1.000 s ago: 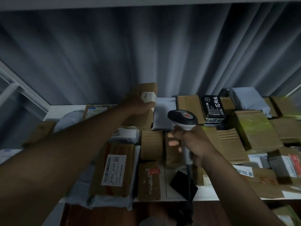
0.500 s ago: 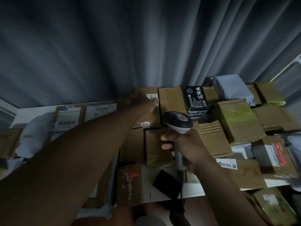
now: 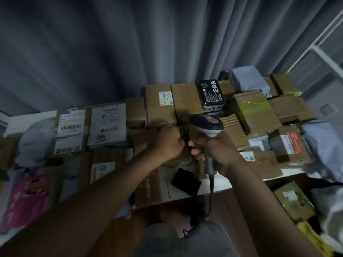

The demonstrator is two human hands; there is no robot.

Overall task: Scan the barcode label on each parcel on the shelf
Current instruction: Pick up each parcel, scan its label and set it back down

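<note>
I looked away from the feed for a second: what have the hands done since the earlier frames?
The left hand has pulled back from the tall labelled box at the rear, which now stands free, and come down onto a lower brown parcel beside the scanner; whether it grips that parcel is unclear. The right hand still holds the scanner by its handle, head aimed over the parcels.
</note>
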